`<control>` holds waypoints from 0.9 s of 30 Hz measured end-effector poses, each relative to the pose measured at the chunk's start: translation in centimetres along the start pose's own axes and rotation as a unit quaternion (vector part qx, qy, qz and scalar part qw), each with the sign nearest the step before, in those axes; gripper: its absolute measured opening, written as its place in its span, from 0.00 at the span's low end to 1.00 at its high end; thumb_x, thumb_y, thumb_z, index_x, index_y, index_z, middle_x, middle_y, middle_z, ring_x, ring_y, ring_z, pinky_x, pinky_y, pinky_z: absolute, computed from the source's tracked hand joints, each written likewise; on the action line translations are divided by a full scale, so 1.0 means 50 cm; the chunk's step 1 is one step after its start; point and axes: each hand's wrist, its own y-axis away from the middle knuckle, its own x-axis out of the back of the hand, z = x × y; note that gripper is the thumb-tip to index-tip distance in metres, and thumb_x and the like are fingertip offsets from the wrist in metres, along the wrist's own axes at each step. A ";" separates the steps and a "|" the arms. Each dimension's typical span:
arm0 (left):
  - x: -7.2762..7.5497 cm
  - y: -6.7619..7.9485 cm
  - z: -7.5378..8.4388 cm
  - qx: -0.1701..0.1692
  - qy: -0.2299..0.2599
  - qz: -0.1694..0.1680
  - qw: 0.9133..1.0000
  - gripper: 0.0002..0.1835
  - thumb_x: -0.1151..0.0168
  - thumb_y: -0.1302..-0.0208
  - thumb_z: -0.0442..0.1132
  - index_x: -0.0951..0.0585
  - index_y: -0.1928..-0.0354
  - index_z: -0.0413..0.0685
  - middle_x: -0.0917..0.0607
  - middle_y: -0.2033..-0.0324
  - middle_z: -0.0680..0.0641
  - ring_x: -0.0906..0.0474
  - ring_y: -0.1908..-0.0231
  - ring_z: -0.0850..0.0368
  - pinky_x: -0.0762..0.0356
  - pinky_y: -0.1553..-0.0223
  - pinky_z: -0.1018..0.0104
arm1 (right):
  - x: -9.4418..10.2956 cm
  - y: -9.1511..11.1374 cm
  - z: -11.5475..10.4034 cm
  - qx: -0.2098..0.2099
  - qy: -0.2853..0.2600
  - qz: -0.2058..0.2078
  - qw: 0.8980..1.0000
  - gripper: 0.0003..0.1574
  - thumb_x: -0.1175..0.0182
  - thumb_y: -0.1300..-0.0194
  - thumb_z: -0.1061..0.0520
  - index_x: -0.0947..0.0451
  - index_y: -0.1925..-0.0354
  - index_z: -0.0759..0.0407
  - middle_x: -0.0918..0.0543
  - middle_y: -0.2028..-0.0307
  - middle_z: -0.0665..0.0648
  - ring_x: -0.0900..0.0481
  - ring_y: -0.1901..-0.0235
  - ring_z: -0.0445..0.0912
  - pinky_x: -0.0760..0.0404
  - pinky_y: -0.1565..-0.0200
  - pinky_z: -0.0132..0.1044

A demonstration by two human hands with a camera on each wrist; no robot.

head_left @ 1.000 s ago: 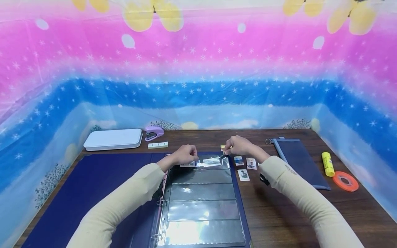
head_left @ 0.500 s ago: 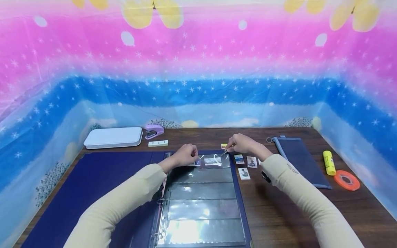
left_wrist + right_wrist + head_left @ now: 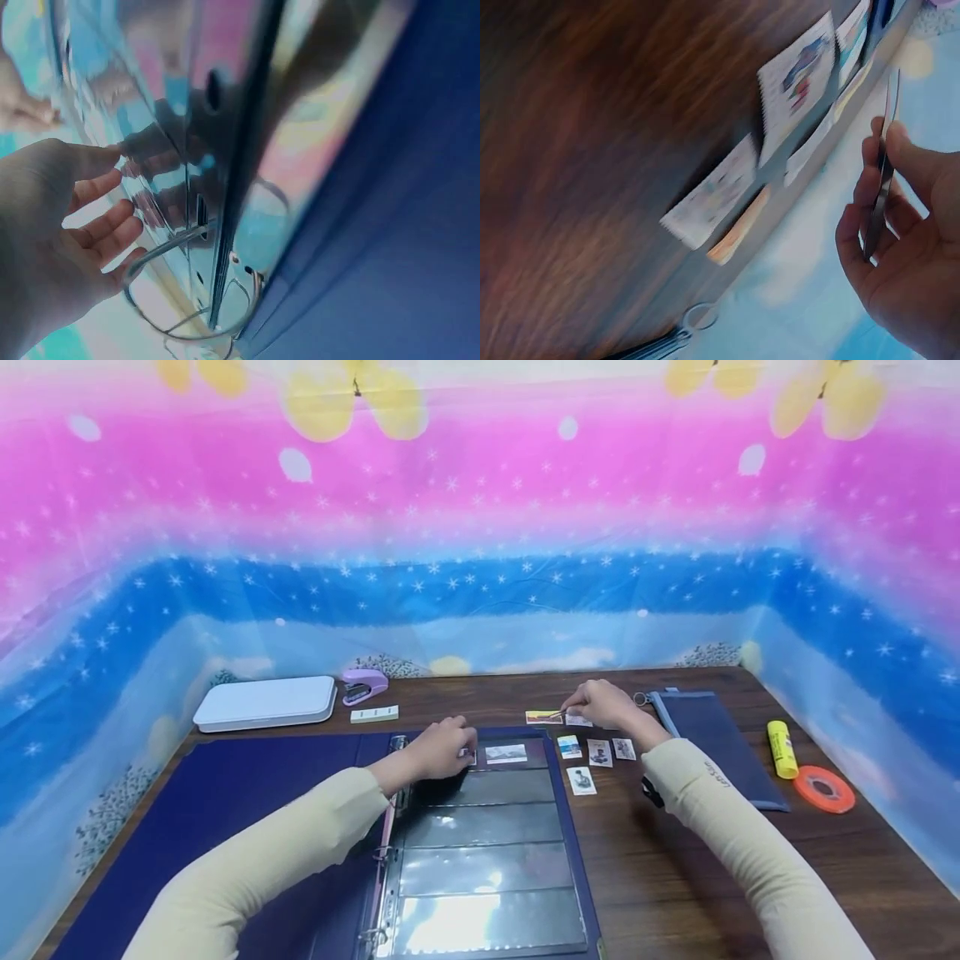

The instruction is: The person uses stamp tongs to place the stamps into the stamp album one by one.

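My right hand (image 3: 606, 703) holds slim metal tweezers (image 3: 885, 169) between thumb and fingers. In the head view their tips reach over a yellow-and-red stamp (image 3: 543, 717) behind the binder. My left hand (image 3: 442, 748) rests at the top left of the clear-pocketed stamp page (image 3: 480, 827), its fingers loosely bent at the page's surface in the left wrist view. A greyish stamp (image 3: 507, 753) lies in the top pocket strip. Another stamp (image 3: 472, 757) is mostly hidden by the left fingers. The open navy ring binder (image 3: 247, 827) carries the page on metal rings (image 3: 202, 300).
Several loose stamps (image 3: 581, 781) lie right of the binder. A mesh zip pouch (image 3: 720, 752), a yellow glue stick (image 3: 782, 749) and an orange tape roll (image 3: 825, 789) are farther right. At the back left are a white case (image 3: 266, 702), a lilac stapler (image 3: 365, 686) and a pale strip (image 3: 374, 714).
The right hand with the tweezers has moved from the page's top pocket rightward to the stamps behind it. The greyish stamp now lies flat in the pocket. The left hand stays at the page's top.
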 end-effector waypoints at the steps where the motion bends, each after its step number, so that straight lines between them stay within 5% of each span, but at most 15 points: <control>1: 0.000 0.008 0.005 -0.006 -0.011 -0.007 1.000 0.09 0.40 0.39 0.38 0.20 0.59 0.43 0.23 0.63 0.44 0.27 0.64 0.52 0.28 0.60 0.56 | 0.001 0.001 0.005 -0.011 0.001 0.004 1.000 0.14 0.46 0.33 0.56 0.18 0.53 0.54 0.20 0.49 0.62 0.27 0.78 0.45 0.32 0.75 0.36; 7: 0.006 0.050 0.018 -0.014 -0.023 -0.043 0.999 0.14 0.39 0.39 0.40 0.21 0.53 0.43 0.23 0.61 0.44 0.27 0.63 0.54 0.26 0.60 0.58 | 0.001 -0.003 0.032 -0.054 0.000 0.014 0.998 0.15 0.47 0.33 0.54 0.19 0.51 0.54 0.17 0.53 0.61 0.46 0.88 0.39 0.42 0.82 0.32; 15: 0.010 0.087 0.008 -0.011 0.008 -0.044 0.999 0.16 0.36 0.43 0.41 0.21 0.56 0.39 0.22 0.61 0.44 0.28 0.65 0.56 0.27 0.59 0.59 | -0.009 -0.007 0.039 -0.082 0.019 0.035 0.996 0.15 0.47 0.33 0.54 0.18 0.53 0.54 0.15 0.71 0.57 0.45 0.88 0.39 0.42 0.82 0.33; 27: 0.001 0.098 0.013 0.047 0.050 -0.024 0.997 0.14 0.34 0.44 0.40 0.23 0.61 0.37 0.24 0.65 0.44 0.30 0.65 0.54 0.28 0.59 0.57 | -0.006 -0.019 0.025 -0.089 0.015 0.001 0.996 0.14 0.46 0.34 0.54 0.17 0.55 0.55 0.14 0.58 0.60 0.44 0.88 0.40 0.41 0.80 0.34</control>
